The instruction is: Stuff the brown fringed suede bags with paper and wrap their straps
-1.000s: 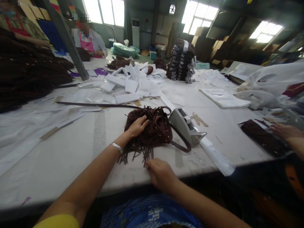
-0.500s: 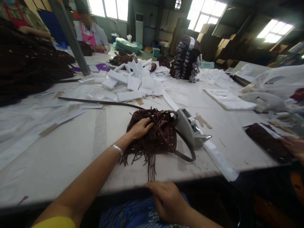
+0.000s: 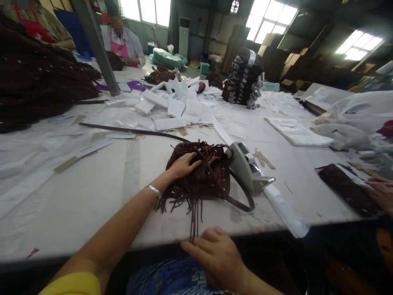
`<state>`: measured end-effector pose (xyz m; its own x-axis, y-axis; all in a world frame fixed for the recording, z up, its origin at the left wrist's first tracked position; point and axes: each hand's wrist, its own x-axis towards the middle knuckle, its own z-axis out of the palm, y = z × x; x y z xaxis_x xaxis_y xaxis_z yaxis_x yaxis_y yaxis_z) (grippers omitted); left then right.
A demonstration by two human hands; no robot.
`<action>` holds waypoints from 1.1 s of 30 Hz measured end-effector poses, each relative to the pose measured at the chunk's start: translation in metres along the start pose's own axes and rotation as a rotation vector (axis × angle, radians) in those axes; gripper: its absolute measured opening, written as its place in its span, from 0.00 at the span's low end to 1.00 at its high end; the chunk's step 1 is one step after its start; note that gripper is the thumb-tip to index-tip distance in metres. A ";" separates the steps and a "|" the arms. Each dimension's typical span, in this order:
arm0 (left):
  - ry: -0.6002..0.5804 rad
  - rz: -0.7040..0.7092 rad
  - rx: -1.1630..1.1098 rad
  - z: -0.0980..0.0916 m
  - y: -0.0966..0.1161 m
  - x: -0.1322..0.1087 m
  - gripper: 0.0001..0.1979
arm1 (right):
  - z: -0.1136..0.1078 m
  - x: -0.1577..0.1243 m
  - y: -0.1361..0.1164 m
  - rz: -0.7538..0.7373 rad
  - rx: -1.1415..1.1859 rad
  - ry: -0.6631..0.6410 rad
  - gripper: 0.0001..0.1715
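A dark brown fringed bag (image 3: 211, 178) with metal eyelets lies on its side on the white table. My left hand (image 3: 183, 164) rests flat on top of it, thumb apart from the fingers; some fingertips are hidden among the fringe. Several long fringe strands (image 3: 194, 215) run straight from the bag toward the table's front edge. There my right hand (image 3: 211, 250) pinches their ends between thumb and fingers. The bag's strap (image 3: 132, 130) stretches out to the left, and another loop of it curls at the right.
A grey tape dispenser (image 3: 245, 166) stands against the bag's right side. White foam pieces (image 3: 175, 104) are heaped behind it. Brown bags (image 3: 39, 82) are piled at left, near a metal post (image 3: 98, 49). Another person's hand (image 3: 382, 190) touches a brown bag (image 3: 344, 186) at right.
My right hand has shifted slightly, with its fingers closed over the strand ends. My left hand stays on the bag. The whole view has moved a little.
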<state>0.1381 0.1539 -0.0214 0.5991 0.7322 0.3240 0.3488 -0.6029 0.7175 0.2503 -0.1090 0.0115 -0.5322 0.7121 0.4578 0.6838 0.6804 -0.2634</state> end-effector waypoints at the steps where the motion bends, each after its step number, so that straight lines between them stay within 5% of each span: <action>1: 0.026 -0.010 -0.008 -0.003 0.003 -0.002 0.25 | -0.004 0.003 0.000 0.041 0.005 0.005 0.21; 6: 0.248 0.095 -0.151 -0.025 0.050 -0.053 0.14 | -0.018 0.005 0.007 0.173 0.159 0.075 0.27; 8: 0.116 0.224 -0.206 -0.031 0.078 -0.089 0.12 | -0.021 0.004 0.013 0.186 0.268 0.121 0.26; 11: -0.210 0.229 -0.161 -0.029 0.110 -0.135 0.20 | -0.024 0.004 0.021 0.213 0.409 0.169 0.24; 14: -0.201 0.172 -0.028 -0.018 0.121 -0.159 0.19 | -0.026 0.007 0.028 0.249 0.422 0.138 0.24; 17: -0.140 0.153 0.154 -0.014 0.113 -0.160 0.09 | -0.027 0.011 0.038 0.240 0.378 0.096 0.24; 20: -0.135 0.135 0.242 -0.027 0.098 -0.155 0.15 | -0.031 0.010 0.053 0.328 0.322 0.145 0.19; 23: -0.101 0.019 0.100 -0.049 0.090 -0.153 0.15 | -0.039 0.006 0.066 0.451 0.313 0.208 0.16; 27: -0.248 -0.004 -0.150 -0.070 0.100 -0.149 0.17 | -0.048 0.009 0.072 0.313 0.231 0.248 0.13; 30: 0.038 -0.118 -0.066 -0.068 0.103 -0.135 0.17 | -0.049 0.026 0.086 0.452 0.086 0.331 0.17; 33: 0.235 -0.147 0.143 -0.048 0.094 -0.109 0.15 | -0.044 0.050 0.109 0.637 0.032 0.165 0.24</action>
<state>0.0707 0.0322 0.0408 0.3573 0.8579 0.3691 0.5272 -0.5115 0.6786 0.3203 -0.0070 0.0427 0.0564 0.9432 0.3274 0.8231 0.1417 -0.5500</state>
